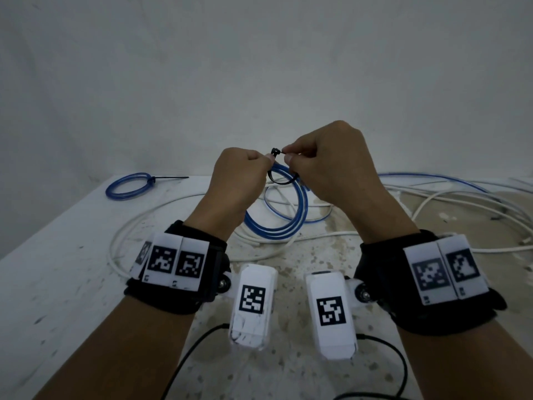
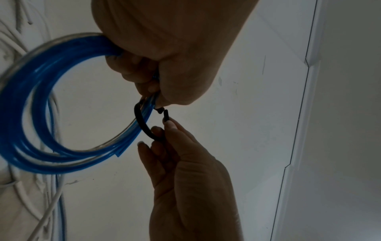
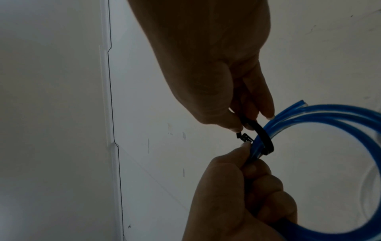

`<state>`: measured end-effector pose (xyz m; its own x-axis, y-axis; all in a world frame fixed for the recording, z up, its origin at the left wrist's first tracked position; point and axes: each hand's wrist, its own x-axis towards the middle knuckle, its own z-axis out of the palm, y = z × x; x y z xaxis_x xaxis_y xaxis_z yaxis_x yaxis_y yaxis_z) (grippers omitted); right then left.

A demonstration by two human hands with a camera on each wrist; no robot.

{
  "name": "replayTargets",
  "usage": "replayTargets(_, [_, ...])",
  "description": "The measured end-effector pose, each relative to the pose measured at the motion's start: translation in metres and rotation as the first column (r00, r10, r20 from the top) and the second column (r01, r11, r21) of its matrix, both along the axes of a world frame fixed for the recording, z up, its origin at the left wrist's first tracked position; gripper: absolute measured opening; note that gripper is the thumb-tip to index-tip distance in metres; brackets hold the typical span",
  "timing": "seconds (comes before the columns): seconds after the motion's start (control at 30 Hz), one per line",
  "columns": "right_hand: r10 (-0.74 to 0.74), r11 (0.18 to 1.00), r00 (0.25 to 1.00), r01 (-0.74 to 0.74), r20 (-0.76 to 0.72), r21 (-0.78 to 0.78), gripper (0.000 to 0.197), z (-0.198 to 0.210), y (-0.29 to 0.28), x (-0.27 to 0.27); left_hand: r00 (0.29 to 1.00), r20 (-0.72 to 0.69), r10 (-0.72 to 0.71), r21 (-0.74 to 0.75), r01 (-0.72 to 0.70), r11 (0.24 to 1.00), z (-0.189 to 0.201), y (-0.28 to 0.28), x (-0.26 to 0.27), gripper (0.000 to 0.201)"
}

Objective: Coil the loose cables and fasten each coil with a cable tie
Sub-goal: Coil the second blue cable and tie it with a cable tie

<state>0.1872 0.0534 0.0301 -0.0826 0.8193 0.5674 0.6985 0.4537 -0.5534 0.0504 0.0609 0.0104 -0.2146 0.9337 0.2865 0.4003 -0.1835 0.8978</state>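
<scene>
Above the table I hold up a coil of blue cable point(image 1: 277, 210) between both hands. My left hand point(image 1: 266, 163) grips the coil at its top, and the tie's head point(image 1: 275, 151) sits by its thumb. A black cable tie point(image 2: 142, 125) loops round the blue strands. My right hand point(image 1: 288, 155) pinches the tie's tail between thumb and forefinger, its tip right at the head. In the right wrist view the tie's head point(image 3: 246, 138) and tail tip meet just below my right fingertips point(image 3: 237, 128). My left hand point(image 3: 249, 158) closes round the blue coil point(image 3: 350, 124) from below.
A tied blue coil point(image 1: 128, 186) with a long tie tail lies at the table's far left. Loose white cables point(image 1: 432, 203) and a loose blue cable point(image 1: 432, 178) sprawl over the middle and right. The speckled table point(image 1: 57, 269) ends at a white wall behind.
</scene>
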Motion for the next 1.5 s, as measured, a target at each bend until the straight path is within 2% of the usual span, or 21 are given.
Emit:
replayTargets(0.37, [-0.020, 0.999, 0.999, 0.021, 0.040, -0.027, 0.015, -0.0019, 0.0047, 0.0021, 0.999, -0.047, -0.020, -0.003, 0.020, 1.000, -0.0026, -0.0024, 0.0017, 0.032])
replayTargets(0.53, [-0.052, 0.998, 0.998, 0.053, -0.042, 0.028, 0.011, -0.0045, 0.0082, -0.0001, 0.999, -0.041, -0.017, 0.003, 0.017, 1.000, -0.0024, -0.0018, 0.0005, 0.036])
replayTargets(0.67, [-0.015, 1.000, 0.996, 0.017, -0.087, 0.020, 0.011, -0.0045, 0.0077, -0.0044, 0.999, -0.033, -0.015, 0.017, 0.015, 1.000, -0.0014, -0.0015, -0.0016, 0.037])
replayTargets(0.87, [0.075, 0.992, 0.985, -0.090, -0.154, -0.094, 0.007, -0.0037, 0.0039, -0.0062, 0.999, -0.034, -0.017, 0.031, 0.018, 0.999, -0.0025, -0.0019, -0.0030, 0.038])
replayTargets(1.0, [0.040, 0.997, 0.977, -0.052, -0.207, -0.052, 0.011, -0.0014, 0.0037, -0.0032, 0.996, -0.083, -0.033, 0.081, 0.040, 0.996, -0.0022, -0.0019, -0.0034, 0.034])
replayTargets(1.17, [-0.009, 0.999, 0.996, 0.006, -0.091, -0.033, 0.010, -0.0013, 0.0047, -0.0029, 0.979, -0.198, -0.052, 0.142, 0.081, 0.986, -0.0027, -0.0058, 0.0007, 0.026])
replayTargets(1.27, [-0.049, 0.998, 0.995, 0.046, -0.083, -0.043, 0.008, -0.0027, 0.0071, -0.0018, 0.966, -0.243, -0.086, 0.143, 0.123, 0.982, -0.0045, -0.0059, 0.0046, 0.025])
replayTargets(1.4, [-0.062, 0.997, 0.988, 0.056, -0.145, -0.044, 0.003, -0.0035, 0.0079, -0.0021, 0.967, -0.231, -0.109, 0.149, 0.146, 0.978, -0.0034, -0.0054, 0.0033, 0.025])
replayTargets(1.5, [-0.061, 0.991, 0.981, 0.036, -0.186, -0.133, 0.017, -0.0070, 0.0076, -0.0042, 0.970, -0.197, -0.143, 0.153, 0.174, 0.973, -0.0021, -0.0056, -0.0002, 0.025])
